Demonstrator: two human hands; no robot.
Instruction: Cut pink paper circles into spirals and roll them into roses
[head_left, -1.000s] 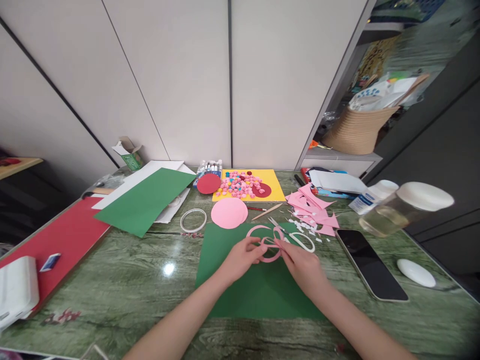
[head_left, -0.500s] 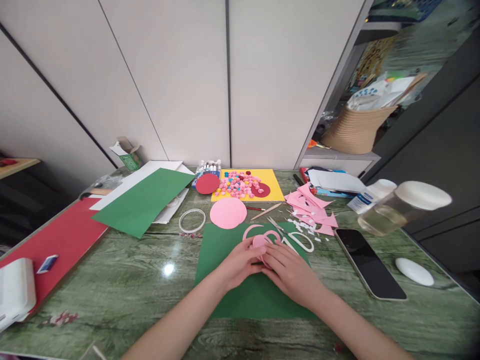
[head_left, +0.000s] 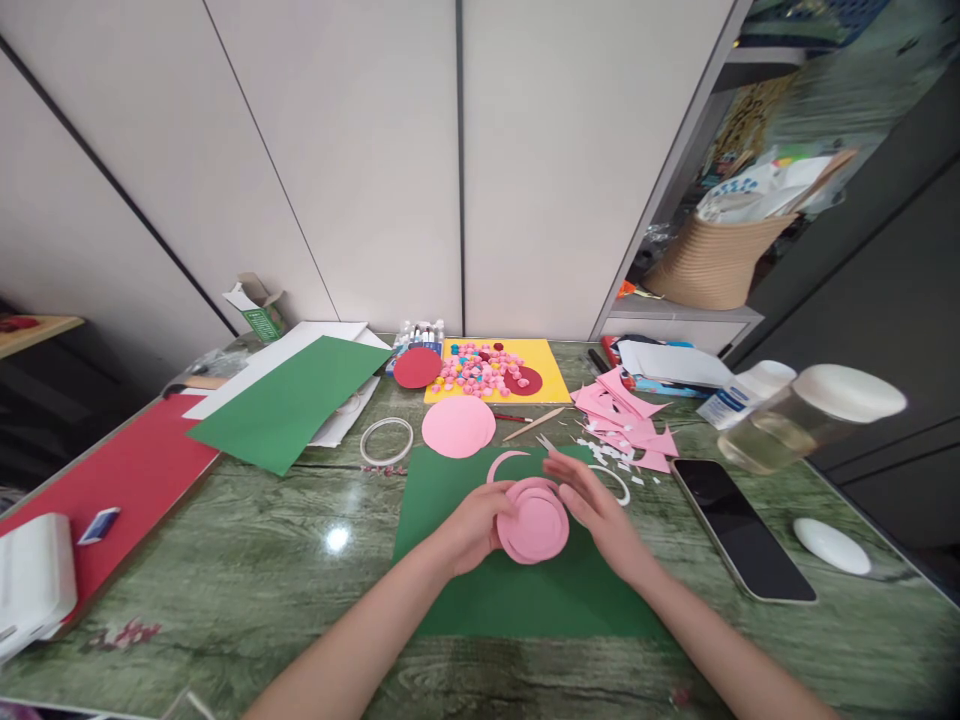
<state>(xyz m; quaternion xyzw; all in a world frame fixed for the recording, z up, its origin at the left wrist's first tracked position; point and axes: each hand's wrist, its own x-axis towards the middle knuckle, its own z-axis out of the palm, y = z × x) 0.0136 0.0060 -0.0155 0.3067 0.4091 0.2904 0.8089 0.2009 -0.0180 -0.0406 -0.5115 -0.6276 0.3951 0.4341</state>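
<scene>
My left hand [head_left: 477, 524] pinches the left edge of several layered pink paper circles [head_left: 541, 524], the smaller ones lying on top of the larger. Fingers stretched out, my right hand [head_left: 597, 510] is open at the right edge of these circles; whether it touches them I cannot tell. Under both hands lies a green paper sheet [head_left: 517, 605]. A curved pink paper strip [head_left: 504, 462] rests on it above my left hand. Scissors with white handles [head_left: 621, 484] lie behind my right hand, which partly hides them.
Larger pink circles [head_left: 457, 426] lie beyond the green sheet, left of a wooden stick [head_left: 532, 424]. Pink paper scraps [head_left: 619, 410] sit at the back right, near a phone [head_left: 739, 525] and a lidded jug [head_left: 806, 415]. A tape roll [head_left: 387, 441] lies left of the sheet.
The pink circles were mostly covered by both hands and now show face up in my left hand. My right hand has moved off them to the right and its fingers have straightened.
</scene>
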